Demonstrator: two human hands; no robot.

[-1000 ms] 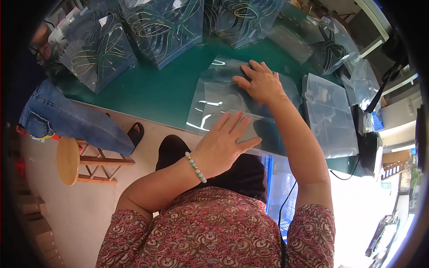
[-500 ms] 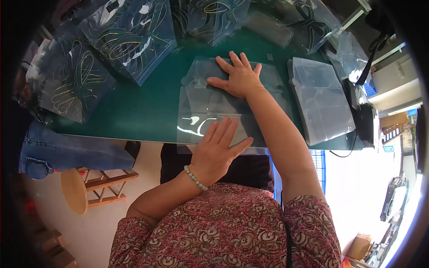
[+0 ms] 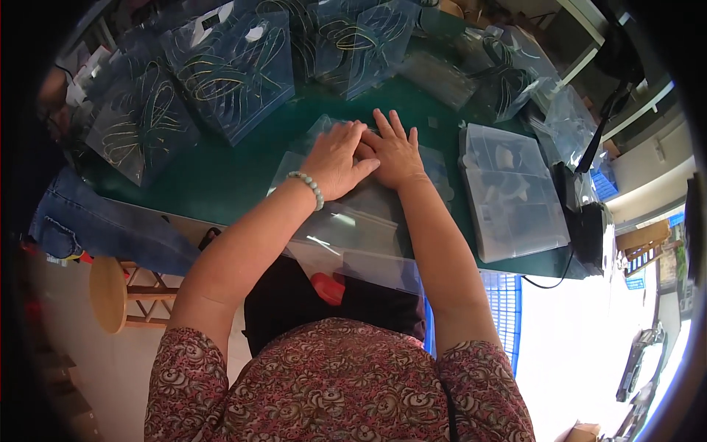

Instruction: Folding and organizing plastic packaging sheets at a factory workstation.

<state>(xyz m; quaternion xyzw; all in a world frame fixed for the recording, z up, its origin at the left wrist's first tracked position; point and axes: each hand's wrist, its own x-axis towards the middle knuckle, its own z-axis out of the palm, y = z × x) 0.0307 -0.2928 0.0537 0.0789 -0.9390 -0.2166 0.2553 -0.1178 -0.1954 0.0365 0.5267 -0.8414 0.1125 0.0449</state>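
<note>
A clear flat plastic box blank lies on the green tabletop before me, its near edge jutting past the table's edge. My left hand, with a beaded bracelet at the wrist, rests on its upper part, fingers stretched out and the thumb pointing right. Beside it, fingertips meeting or overlapping the left ones, my right hand lies with its fingers spread. Both palms press toward the plastic and neither hand grips anything. What lies under the palms is hidden.
To the right is a stack of clear folded plastic blanks. Transparent boxes with dark and gold looped cords stand at the back left. A wooden stool and a person's denim-clad leg are at the left. A blue crate sits below the table.
My left hand has moved forward from the near part of the plastic to beside my right hand. The view has shifted, and the plastic's near edge now hangs further over the table's edge.
</note>
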